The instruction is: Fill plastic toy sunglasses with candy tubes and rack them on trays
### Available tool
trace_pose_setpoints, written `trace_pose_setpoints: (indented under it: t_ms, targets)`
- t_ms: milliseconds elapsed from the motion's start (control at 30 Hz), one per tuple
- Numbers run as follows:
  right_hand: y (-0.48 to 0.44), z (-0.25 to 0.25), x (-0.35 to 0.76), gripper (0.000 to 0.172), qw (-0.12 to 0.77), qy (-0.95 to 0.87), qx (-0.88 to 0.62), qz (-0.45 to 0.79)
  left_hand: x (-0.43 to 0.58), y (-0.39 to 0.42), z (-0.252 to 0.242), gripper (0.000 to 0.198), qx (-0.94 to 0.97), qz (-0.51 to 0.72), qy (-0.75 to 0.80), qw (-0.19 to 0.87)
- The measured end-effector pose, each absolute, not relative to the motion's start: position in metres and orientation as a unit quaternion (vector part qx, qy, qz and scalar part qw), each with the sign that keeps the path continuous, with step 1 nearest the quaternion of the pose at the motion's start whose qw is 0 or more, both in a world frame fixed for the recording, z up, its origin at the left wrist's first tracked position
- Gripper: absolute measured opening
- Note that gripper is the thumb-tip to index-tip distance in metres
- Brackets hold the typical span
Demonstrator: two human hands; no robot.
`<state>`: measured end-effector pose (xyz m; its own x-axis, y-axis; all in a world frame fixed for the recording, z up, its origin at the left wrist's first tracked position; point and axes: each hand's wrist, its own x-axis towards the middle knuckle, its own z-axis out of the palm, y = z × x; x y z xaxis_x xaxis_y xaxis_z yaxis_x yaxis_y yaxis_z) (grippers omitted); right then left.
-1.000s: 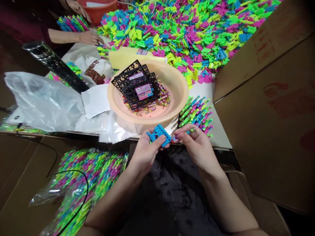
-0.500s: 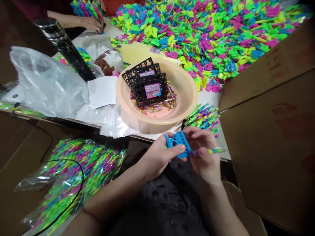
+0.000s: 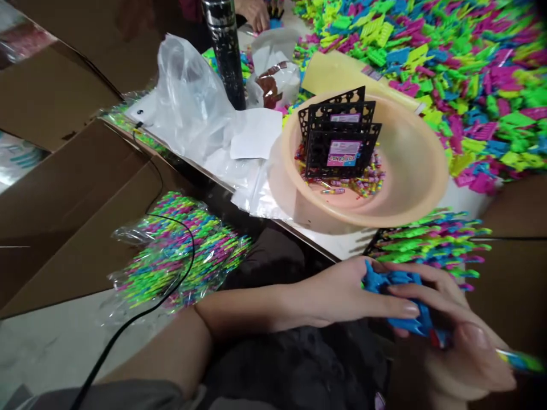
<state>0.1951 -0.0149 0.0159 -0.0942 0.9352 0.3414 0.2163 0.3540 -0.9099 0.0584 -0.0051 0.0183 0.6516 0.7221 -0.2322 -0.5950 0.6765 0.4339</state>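
Note:
My left hand (image 3: 342, 296) is closed around a blue plastic toy piece (image 3: 404, 279) with a ribbed part, the thumb lying across it. Close against it on the right, my right hand (image 3: 470, 353) is curled, fingertips at the piece's edge. A slim tube of coloured candy (image 3: 519, 360) passes through the right hand; its outer end sticks out at the right, blurred. A red and purple end shows beside the blue piece. Whether that end is inserted in the piece I cannot tell.
A peach basin (image 3: 410, 210) holds black perforated racks (image 3: 342, 136) and small candy tubes. Colourful plastic pieces (image 3: 427, 51) heap behind it. Bagged bright sticks (image 3: 183, 256) lie lower left, crossed by a black cable (image 3: 128, 324). Another person's hand (image 3: 254, 14) is behind a dark post (image 3: 226, 57).
The view has swung left, so the basin and my hands appear farther right. My right hand has closed in over the blue piece, still with the candy tube.

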Motion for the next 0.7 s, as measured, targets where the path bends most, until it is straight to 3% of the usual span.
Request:
trace_pose_setpoints:
  t_ms: [167, 500, 700]
  targets:
    - [-0.019, 0.01, 0.181, 0.039, 0.564, -0.6, -0.465, 0.326, 0.056, -0.004, 0.02, 0.034, 0.16, 0.36, 0.234, 0.889]
    - [-0.024, 0.019, 0.188, 0.041, 0.532, -0.584, -0.467, 0.397, 0.061, -0.003, 0.02, 0.027, 0.166, 0.375, 0.24, 0.88]
    - [-0.025, 0.007, 0.191, 0.044, 0.586, -0.598, -0.472, 0.275, 0.069, -0.007, 0.017, 0.036, 0.167, 0.353, 0.242, 0.888]
